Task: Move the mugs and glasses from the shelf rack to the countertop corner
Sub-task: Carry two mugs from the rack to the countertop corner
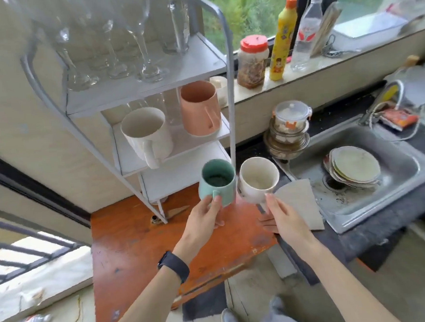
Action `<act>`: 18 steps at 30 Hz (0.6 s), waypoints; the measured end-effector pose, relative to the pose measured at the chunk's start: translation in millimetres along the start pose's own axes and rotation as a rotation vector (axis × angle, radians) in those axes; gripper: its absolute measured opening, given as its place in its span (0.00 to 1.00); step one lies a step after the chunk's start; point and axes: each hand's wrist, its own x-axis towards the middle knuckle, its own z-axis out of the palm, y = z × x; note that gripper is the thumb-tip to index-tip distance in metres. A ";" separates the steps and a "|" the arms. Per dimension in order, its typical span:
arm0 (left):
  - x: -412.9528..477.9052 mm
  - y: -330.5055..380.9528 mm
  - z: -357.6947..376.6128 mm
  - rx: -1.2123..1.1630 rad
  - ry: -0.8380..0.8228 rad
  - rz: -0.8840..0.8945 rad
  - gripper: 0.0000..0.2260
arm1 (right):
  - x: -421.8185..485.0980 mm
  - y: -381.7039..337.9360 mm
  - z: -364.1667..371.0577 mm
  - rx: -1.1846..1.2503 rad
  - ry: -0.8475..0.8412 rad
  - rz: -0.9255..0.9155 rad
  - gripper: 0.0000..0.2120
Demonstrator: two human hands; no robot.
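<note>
On the shelf rack (116, 97) the glasses (112, 42), a white mug (145, 134) and a pink mug (199, 109) still wait, while the left hand (205, 216) clamps a green mug (216, 182) and the right hand (283, 215) a cream mug (256, 179), side by side above the orange desk (137, 246), neither set down.

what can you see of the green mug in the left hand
The green mug is a pale teal, matte, ceramic-looking cylinder with a darker teal inside and a small loop handle on the near side. It looks empty, upright with a slight tilt, its mouth open to the camera. The left hand holds it in the air over the orange countertop, thumb by the handle, fingers wrapped beneath. It sits just in front of the rack's lowest shelf, close beside the white mug; whether the two touch is unclear.
</note>
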 end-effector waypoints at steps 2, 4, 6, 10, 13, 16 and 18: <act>0.2 18.4 30.7 0.014 -0.084 0.040 0.13 | -13.2 8.5 -28.7 0.065 0.101 0.019 0.21; -0.4 37.9 67.4 0.020 -0.182 0.090 0.12 | -29.6 14.7 -62.9 0.112 0.219 0.020 0.20; -2.7 58.0 110.2 0.043 -0.297 0.121 0.15 | -52.1 19.9 -101.4 0.151 0.333 0.016 0.20; -15.9 97.1 206.3 0.092 -0.506 0.188 0.15 | -104.5 31.8 -185.2 0.198 0.558 -0.011 0.23; -39.7 122.4 284.0 0.108 -0.642 0.253 0.16 | -150.5 44.3 -251.1 0.237 0.705 -0.027 0.25; -72.5 145.0 366.9 0.060 -0.771 0.252 0.14 | -203.3 58.4 -317.4 0.257 0.820 -0.032 0.24; -96.8 157.2 422.3 0.063 -0.841 0.256 0.14 | -239.5 67.4 -361.4 0.254 0.877 -0.034 0.23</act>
